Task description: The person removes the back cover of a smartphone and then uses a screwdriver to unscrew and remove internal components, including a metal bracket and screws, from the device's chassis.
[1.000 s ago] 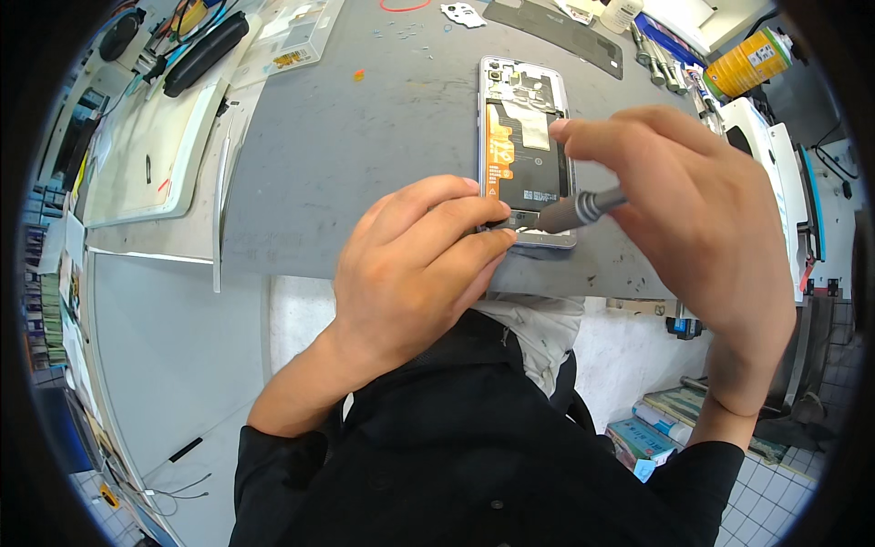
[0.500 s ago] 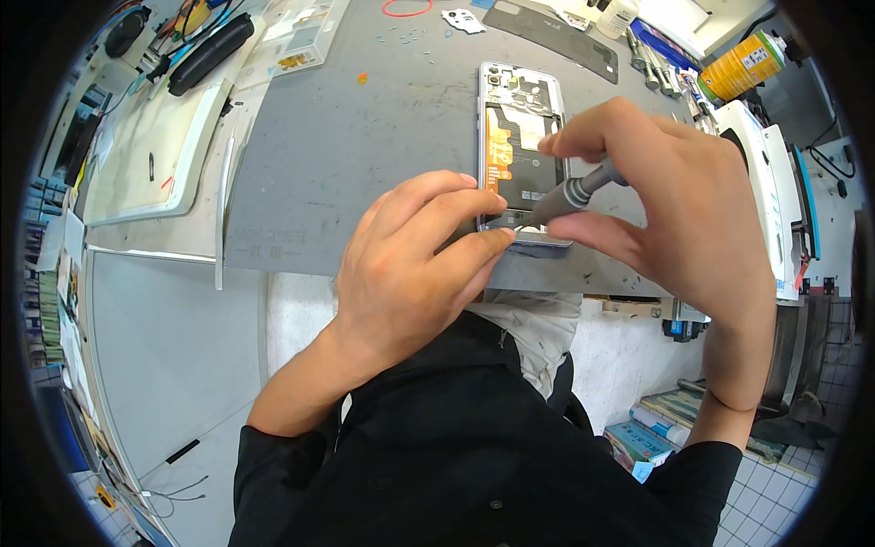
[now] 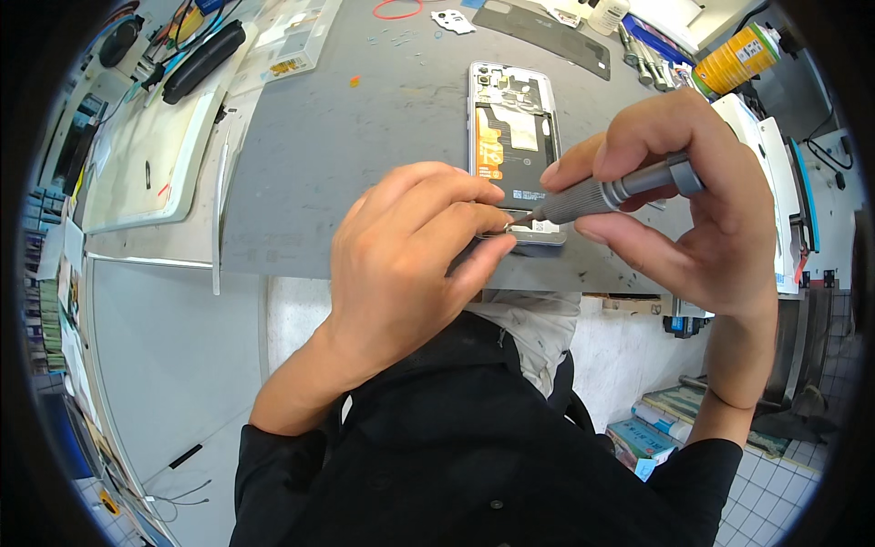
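Note:
An opened smartphone [image 3: 535, 173] lies on the grey mat, its black battery, orange ribbon and circuit board bare. My right hand [image 3: 697, 196] is closed around a grey screwdriver [image 3: 583, 202], held nearly level with its tip pointing left over the phone's near end. Close by that tip, my left hand [image 3: 410, 242] has its index finger and thumb drawn together. Whatever lies between them is too small to name. The left fingers cover the phone's near left corner.
A dark back cover [image 3: 542, 36] rests at the mat's far side beside a white cut-out piece [image 3: 453, 22]. Several screwdrivers [image 3: 645, 56] and a yellow spray can [image 3: 734, 59] stand far right. A clear parts box [image 3: 296, 46] and a white tray [image 3: 146, 150] are to the left.
The screwdriver has tilted flatter, its tip now at my left fingertips. My left index finger and thumb have come closer together. The whole view has shifted slightly.

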Tool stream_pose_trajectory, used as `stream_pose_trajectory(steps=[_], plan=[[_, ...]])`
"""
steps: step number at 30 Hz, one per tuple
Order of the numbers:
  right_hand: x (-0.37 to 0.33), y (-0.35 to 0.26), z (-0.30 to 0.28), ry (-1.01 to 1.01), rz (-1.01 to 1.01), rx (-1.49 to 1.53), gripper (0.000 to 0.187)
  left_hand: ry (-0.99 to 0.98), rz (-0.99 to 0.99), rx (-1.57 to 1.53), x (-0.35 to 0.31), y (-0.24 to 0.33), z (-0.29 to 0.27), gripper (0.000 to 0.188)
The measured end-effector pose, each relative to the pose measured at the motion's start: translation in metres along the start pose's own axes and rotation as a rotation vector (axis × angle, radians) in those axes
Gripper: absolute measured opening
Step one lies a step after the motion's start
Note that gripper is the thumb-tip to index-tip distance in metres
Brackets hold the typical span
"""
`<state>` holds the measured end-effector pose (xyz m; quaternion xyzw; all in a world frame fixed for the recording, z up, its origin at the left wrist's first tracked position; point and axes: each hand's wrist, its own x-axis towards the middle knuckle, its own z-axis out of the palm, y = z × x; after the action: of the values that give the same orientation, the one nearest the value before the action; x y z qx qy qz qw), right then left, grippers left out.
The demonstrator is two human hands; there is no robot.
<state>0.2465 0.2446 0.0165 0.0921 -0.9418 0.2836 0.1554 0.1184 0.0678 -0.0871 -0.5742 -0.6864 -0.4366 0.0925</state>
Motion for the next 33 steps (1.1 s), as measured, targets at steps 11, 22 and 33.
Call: stream_pose_trajectory(steps=[11, 22, 33], plan=[[-0.022, 0.012, -0.001, -0.005, 0.037, -0.018, 0.036, 0.033, 0.044, -0.035, 0.001, -0.009, 0.007, 0.013], [-0.027, 0.02, 0.009, -0.006, 0.115, 0.023, 0.033, 0.016, 0.023, -0.026, -0.002, -0.008, 0.007, 0.017], [-0.02, -0.008, 0.012, -0.049, 0.002, -0.573, 0.044, -0.05, 0.124, 0.003, 0.003, -0.005, 0.008, 0.016]])
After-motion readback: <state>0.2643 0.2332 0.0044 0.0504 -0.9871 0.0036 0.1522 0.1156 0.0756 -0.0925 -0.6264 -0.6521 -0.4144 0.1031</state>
